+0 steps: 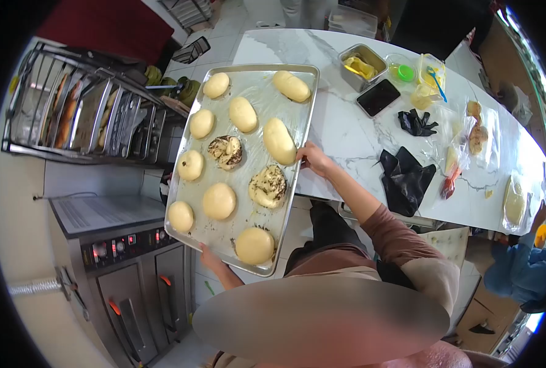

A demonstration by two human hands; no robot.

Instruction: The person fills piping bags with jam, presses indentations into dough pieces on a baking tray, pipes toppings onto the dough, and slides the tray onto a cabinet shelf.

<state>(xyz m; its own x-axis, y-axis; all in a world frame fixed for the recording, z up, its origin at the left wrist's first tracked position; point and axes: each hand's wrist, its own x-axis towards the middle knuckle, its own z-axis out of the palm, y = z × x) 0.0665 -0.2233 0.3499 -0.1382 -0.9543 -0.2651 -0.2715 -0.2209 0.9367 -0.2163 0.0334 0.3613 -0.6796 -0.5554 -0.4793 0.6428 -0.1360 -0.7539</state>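
Observation:
A large metal baking tray [242,218] is held tilted across the view, its upper right part overlapping the marble table. My right hand [313,157] grips its right rim, and my left hand [211,257] grips the lower left rim, with the fingers partly hidden beneath. Pale, smooth dough pieces [219,201] lie spaced on the tray, several round and some oval [279,140]. Two twisted pieces show dark filling, a browner knot [225,152] and a speckled bun [268,186]. Whether the tray rests on the table edge cannot be seen.
A steel oven [126,257] stands at lower left, below a rack [89,116] of loaded trays. The marble table [340,135] bears a phone [378,98], a metal tin [363,64], black gloves [417,122] and bagged bread [477,138]. Another person's blue sleeve [521,264] is at right.

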